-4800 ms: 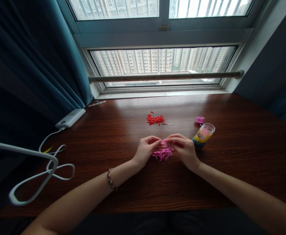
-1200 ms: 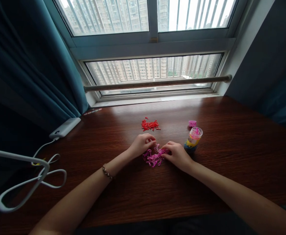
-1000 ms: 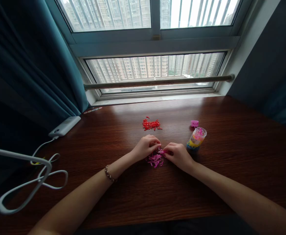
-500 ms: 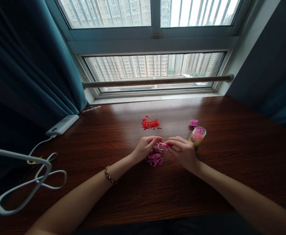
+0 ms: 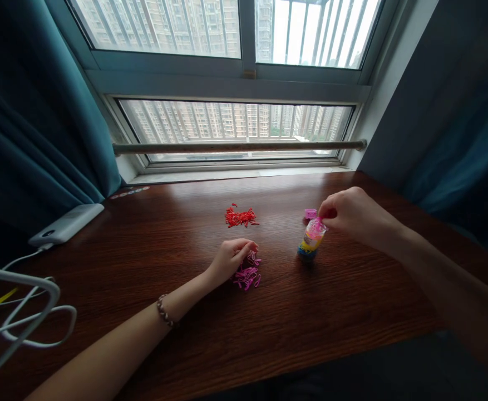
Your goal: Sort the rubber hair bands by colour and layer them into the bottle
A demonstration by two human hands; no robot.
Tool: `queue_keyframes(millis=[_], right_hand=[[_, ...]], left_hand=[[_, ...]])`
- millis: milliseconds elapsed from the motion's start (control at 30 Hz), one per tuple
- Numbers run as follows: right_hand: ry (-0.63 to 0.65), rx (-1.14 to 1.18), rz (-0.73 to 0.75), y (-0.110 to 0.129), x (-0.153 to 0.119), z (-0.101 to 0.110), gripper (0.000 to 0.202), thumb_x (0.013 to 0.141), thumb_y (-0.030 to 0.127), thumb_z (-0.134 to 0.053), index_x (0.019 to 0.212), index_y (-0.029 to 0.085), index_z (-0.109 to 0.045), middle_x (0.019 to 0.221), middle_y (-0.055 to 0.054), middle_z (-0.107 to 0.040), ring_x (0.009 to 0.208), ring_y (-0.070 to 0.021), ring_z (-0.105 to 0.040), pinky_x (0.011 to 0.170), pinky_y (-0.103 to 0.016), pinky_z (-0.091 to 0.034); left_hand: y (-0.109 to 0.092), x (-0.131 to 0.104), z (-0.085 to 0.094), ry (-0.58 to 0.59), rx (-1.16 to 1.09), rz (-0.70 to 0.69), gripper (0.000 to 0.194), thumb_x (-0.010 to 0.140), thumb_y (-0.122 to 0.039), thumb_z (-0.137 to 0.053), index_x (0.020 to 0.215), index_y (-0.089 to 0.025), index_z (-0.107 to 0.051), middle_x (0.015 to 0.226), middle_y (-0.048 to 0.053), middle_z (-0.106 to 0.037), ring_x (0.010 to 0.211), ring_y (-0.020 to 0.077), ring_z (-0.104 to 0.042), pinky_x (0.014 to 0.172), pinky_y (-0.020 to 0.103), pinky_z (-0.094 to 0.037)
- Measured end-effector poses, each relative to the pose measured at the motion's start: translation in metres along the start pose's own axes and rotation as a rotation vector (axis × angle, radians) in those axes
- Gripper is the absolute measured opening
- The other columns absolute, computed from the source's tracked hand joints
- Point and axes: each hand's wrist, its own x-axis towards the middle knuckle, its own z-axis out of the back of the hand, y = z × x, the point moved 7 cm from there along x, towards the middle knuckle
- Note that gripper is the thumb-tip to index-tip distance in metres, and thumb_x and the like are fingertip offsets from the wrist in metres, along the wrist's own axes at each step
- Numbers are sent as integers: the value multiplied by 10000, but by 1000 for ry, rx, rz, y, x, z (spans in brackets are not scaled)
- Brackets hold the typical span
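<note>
My right hand [image 5: 348, 214] is at the mouth of a small clear jar [image 5: 311, 238], its fingers pinched on pink loops [image 5: 319, 221] at the rim. The jar shows layers of pink, yellow and blue and stands slightly tilted in the view. My left hand [image 5: 231, 259] rests on the table with fingers curled together, beside a pile of small magenta loops [image 5: 247, 276]. What its fingertips hold, if anything, is hidden. Whether the loops are bands or clips is too small to tell. A pile of small red pieces [image 5: 240, 216] lies farther back.
A pink cap [image 5: 310, 213] lies behind the jar. At the left are a white power strip-like box [image 5: 66, 225] and looped white cable [image 5: 39, 289]. The brown table [image 5: 164, 223] meets a window with a rail [image 5: 239, 147]; a blue curtain [image 5: 72, 122] hangs at the left.
My right hand has moved right and away from the left hand, from over the magenta pile to the jar's mouth. My left hand stays by the pile. The whole view has shifted.
</note>
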Motion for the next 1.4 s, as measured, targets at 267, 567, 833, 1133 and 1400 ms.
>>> queue_keyframes(millis=[267, 567, 833, 1133, 1400], right_hand=[[368, -198, 20, 17, 34, -30, 169, 585, 65, -585, 666, 144, -711, 727, -87, -682, 657, -180, -615, 490, -223, -368], [180, -185, 61, 6, 27, -28, 124, 615, 107, -623, 683, 146, -719, 677, -75, -663, 614, -161, -599, 539, -227, -391], [155, -64, 93, 5, 20, -24, 220, 650, 37, -552, 735, 137, -729, 674, -65, -673, 591, -139, -598, 546, -205, -428], [90, 96, 88, 8, 12, -1, 235, 655, 47, -514, 720, 151, -714, 630, -15, -669, 570, -110, -590, 521, -188, -436], [73, 259, 173, -4, -16, 4, 217, 704, 110, -525, 841, 190, -674, 745, 2, -687, 667, -129, -636, 594, -207, -492]], left_hand=[[-2, -1, 1, -5, 22, -10, 319, 863, -350, -424, 822, -141, -662, 794, 47, -684, 740, 146, -621, 681, 212, -457], [-7, -2, 0, 0, 31, -39, 342, 862, -372, -414, 825, -146, -668, 778, 45, -682, 717, 143, -610, 666, 209, -446], [-11, -2, 1, -5, 18, -35, 339, 857, -368, -420, 811, -149, -673, 767, 40, -680, 700, 142, -604, 657, 209, -439], [-9, -2, 0, 9, 32, -14, 357, 861, -380, -411, 806, -142, -671, 748, 40, -671, 688, 138, -598, 653, 209, -433], [-9, -3, 1, 1, 15, -11, 363, 856, -388, -413, 800, -142, -674, 743, 42, -672, 682, 141, -598, 648, 211, -435]])
